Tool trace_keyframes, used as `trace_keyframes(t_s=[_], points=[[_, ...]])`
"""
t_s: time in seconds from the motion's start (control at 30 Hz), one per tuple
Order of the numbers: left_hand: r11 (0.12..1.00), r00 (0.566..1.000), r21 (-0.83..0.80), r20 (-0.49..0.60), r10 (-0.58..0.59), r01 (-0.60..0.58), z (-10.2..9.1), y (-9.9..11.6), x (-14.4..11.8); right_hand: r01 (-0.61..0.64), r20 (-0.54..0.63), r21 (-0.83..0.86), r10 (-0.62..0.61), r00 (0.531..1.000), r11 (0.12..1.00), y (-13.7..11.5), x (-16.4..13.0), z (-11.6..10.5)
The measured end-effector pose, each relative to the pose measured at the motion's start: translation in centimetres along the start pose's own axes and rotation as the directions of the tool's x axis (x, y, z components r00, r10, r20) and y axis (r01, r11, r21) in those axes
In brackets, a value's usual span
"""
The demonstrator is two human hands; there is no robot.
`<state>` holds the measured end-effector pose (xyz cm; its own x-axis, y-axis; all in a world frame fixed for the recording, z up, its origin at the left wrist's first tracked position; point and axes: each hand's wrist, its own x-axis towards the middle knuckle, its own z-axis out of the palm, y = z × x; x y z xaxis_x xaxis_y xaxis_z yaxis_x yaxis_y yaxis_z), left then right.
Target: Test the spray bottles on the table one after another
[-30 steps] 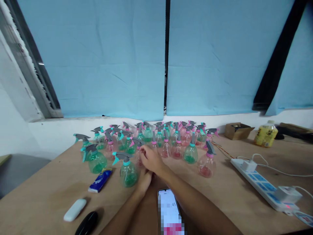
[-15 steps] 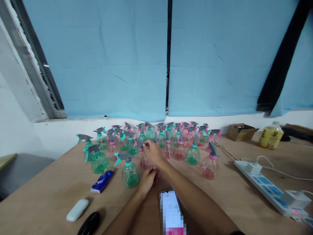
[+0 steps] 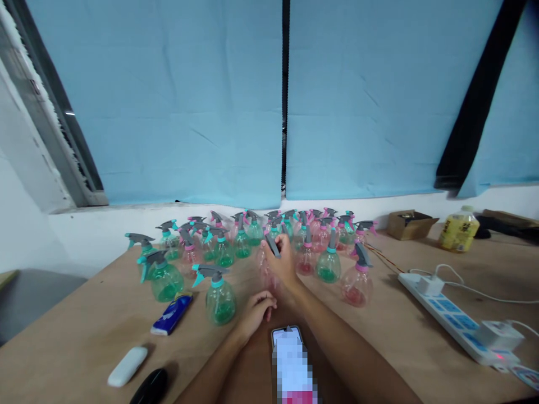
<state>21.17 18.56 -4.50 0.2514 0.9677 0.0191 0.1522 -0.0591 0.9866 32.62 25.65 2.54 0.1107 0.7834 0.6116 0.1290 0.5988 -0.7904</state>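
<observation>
My right hand (image 3: 285, 262) is closed around the grey trigger head of a pink spray bottle (image 3: 268, 276), whose clear pink body shows below and left of the fingers. Whether its base touches the table I cannot tell. Nearer to me, my left hand (image 3: 256, 312) rests loosely with bent fingers slightly apart and nothing in them. A green spray bottle (image 3: 220, 303) stands upright left of that hand. Pink and green spray bottles crowd the table behind, among them a green one (image 3: 329, 266) and a pink one (image 3: 357, 285) to the right.
A phone (image 3: 291, 359) lies in front of me. On the left are a blue packet (image 3: 172, 314), a white case (image 3: 127, 366) and a black rounded object (image 3: 149, 387). At right sit a power strip (image 3: 448, 314), a cardboard box (image 3: 410, 226) and a yellow-labelled bottle (image 3: 458, 231).
My right hand has moved right from one pink spray bottle's head and now grips a pink spray bottle, its head turned. My left hand has stayed nearly in place, its fingers loosened.
</observation>
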Motion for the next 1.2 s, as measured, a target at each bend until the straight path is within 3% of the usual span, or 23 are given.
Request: trace_keyframes(t_s=[0.13, 0.47, 0.57, 0.67, 0.77, 0.87, 1.2], points=[[1.0, 1.0, -0.015, -0.005, -0.008, 0.008, -0.1, 0.1, 0.0, 0.041, -0.06, 0.044, -0.039, 0.997, 0.998, 0.8, -0.5, -1.3], [1.0, 1.0, -0.007, 0.003, 0.023, -0.023, -0.5, -0.6, 0.4, -0.023, 0.196, 0.148, -0.007, 0.981, 0.989, 2.7, -1.3, -2.8], [1.0, 1.0, -0.014, -0.002, 0.016, -0.016, -0.5, -0.6, 0.4, -0.146, 0.358, 0.243, 0.051, 0.932, 0.959, 2.5, -1.1, -2.9], [0.999, 1.0, -0.022, -0.017, 0.025, -0.025, -0.4, -0.5, 0.4, -0.256, 0.485, 0.233, 0.116, 0.867, 0.938, 2.3, -1.0, -3.0], [0.999, 0.999, -0.033, -0.03, 0.031, -0.032, -0.3, -0.4, 0.4, -0.305, 0.438, 0.229, 0.182, 0.88, 0.924, 2.5, -1.1, -2.8], [0.999, 0.999, -0.034, -0.032, 0.028, -0.029, -0.4, -0.5, 0.4, -0.337, 0.426, 0.327, 0.181, 0.886, 0.883, 2.8, -1.2, -2.6], [0.999, 1.0, -0.027, -0.019, 0.023, -0.024, -0.4, -0.2, 0.4, -0.265, 0.582, 0.305, 0.041, 0.812, 0.915, 2.9, -0.6, -3.6]])
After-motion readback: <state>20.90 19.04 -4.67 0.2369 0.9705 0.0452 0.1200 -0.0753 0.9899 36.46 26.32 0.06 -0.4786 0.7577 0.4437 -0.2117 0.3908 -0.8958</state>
